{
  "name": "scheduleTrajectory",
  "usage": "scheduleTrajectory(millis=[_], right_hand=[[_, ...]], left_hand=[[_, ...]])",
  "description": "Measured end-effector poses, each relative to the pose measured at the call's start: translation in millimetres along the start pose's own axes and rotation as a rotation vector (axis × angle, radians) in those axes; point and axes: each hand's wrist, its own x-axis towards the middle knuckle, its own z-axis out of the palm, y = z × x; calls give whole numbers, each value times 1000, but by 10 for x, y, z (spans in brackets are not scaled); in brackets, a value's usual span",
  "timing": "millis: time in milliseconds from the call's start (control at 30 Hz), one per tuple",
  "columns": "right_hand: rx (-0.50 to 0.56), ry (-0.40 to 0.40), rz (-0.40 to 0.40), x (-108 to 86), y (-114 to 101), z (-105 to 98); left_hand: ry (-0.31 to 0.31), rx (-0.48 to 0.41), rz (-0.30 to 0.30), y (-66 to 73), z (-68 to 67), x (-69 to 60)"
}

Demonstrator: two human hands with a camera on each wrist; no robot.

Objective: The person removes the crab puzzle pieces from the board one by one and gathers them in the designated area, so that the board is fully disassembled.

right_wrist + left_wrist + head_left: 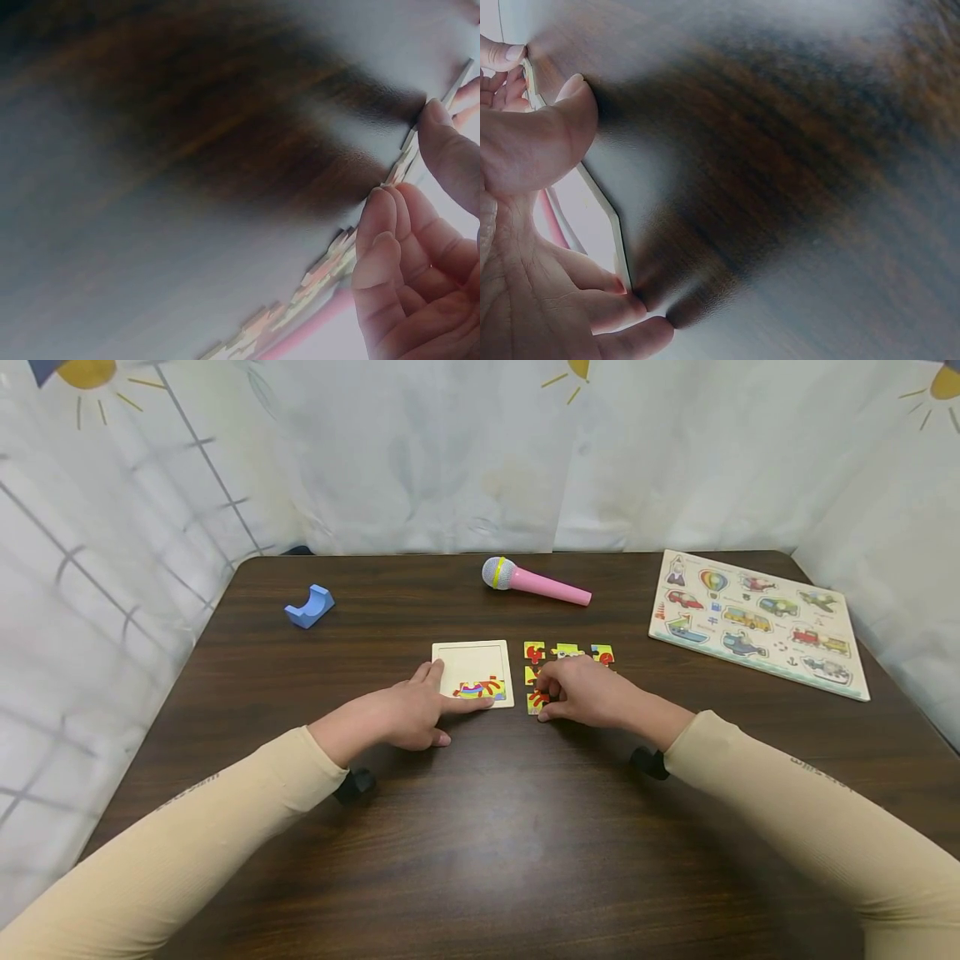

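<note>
In the head view a small pale wooden puzzle tray (468,657) lies mid-table, with joined red, yellow and blue puzzle pieces (491,687) along its near edge. My left hand (408,714) rests on its left side, index finger stretched across the near edge onto the pieces. Loose jigsaw pieces (567,650) lie in rows right of the tray. Over them is my right hand (588,692), thumb and fingertips pinching the nearest left puzzle piece (535,702) at the table. Some pieces are hidden beneath that hand. In the right wrist view its thumb (442,139) and curled fingers meet the piece edges.
A pink toy microphone (547,585) lies behind the tray. At the right is a large wooden vehicle puzzle board (757,618). A blue curved block (310,607) sits at the back left. White curtains (450,460) hang around the dark wooden table (480,843).
</note>
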Motion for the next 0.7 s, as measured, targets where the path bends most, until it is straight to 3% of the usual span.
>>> scheduleTrajectory(millis=[333, 700], right_hand=[[-7, 51, -22, 19, -87, -49], [-72, 6, -154, 499, -430, -26]], left_hand=[[-3, 6, 8, -6, -3, 2], [-11, -4, 18, -16, -19, -7]])
